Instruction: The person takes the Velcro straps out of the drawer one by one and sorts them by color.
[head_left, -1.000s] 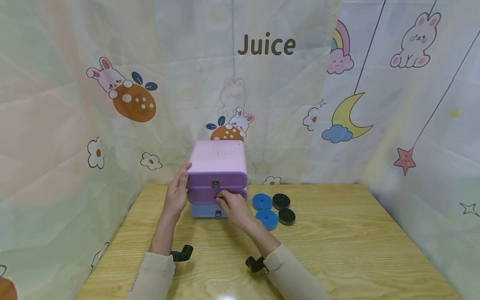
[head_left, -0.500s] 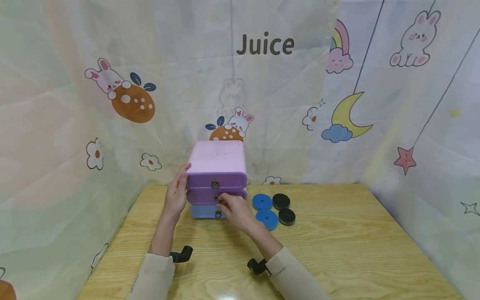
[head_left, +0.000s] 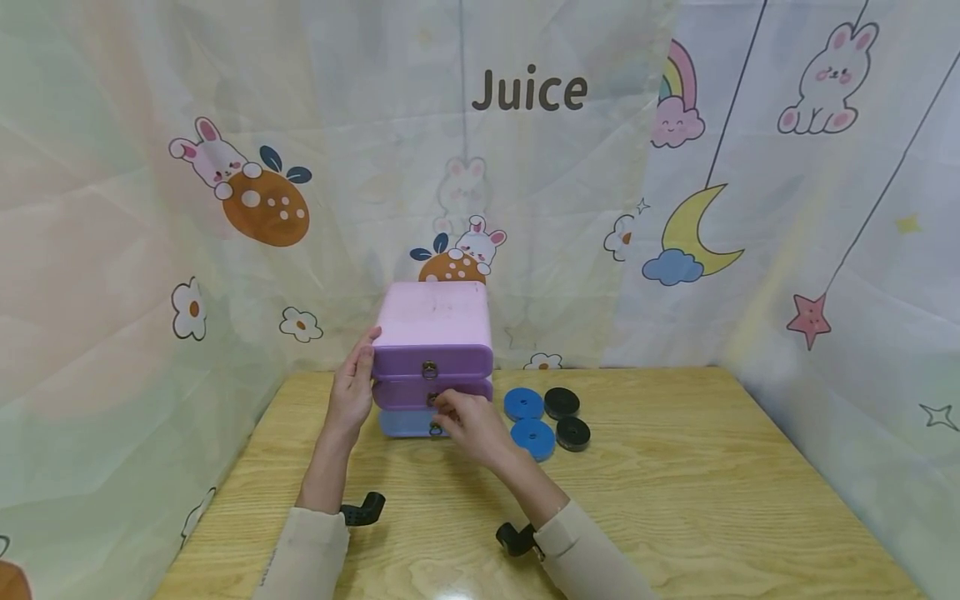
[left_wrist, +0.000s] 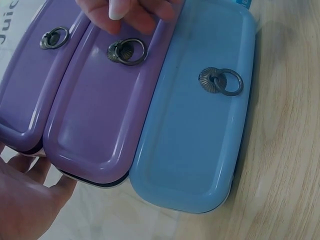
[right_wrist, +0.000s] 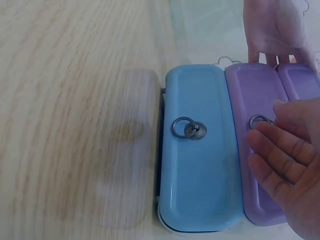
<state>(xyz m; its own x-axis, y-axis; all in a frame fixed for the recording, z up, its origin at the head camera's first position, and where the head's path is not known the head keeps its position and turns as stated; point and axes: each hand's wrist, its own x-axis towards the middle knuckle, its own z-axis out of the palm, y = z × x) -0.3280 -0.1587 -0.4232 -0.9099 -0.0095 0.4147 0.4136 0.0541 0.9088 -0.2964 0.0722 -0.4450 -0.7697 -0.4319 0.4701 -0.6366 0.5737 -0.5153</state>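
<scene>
A small drawer cabinet (head_left: 435,312) with a pink top stands at the back of the table. It has two purple drawer fronts above a blue bottom drawer (left_wrist: 185,135), each with a metal ring pull. My left hand (head_left: 352,392) rests against the cabinet's left side, fingers fairly straight. In front of the middle purple drawer (left_wrist: 95,110), my right hand (head_left: 472,425) has loosely bent fingers. The middle ring pull (left_wrist: 131,51) hangs free beside those fingers in the left wrist view. All drawers look closed or nearly so.
Right of the cabinet lie two blue rolls (head_left: 532,438) and two black rolls (head_left: 573,433), flat on the wooden table (head_left: 675,500). Printed cloth (head_left: 555,208) hangs behind and on both sides. Black mounts (head_left: 365,509) stick out near the wrists.
My right hand has drawn back slightly from the middle drawer's ring pull, which now shows beside the fingertips. My left hand has stayed at the cabinet's side.
</scene>
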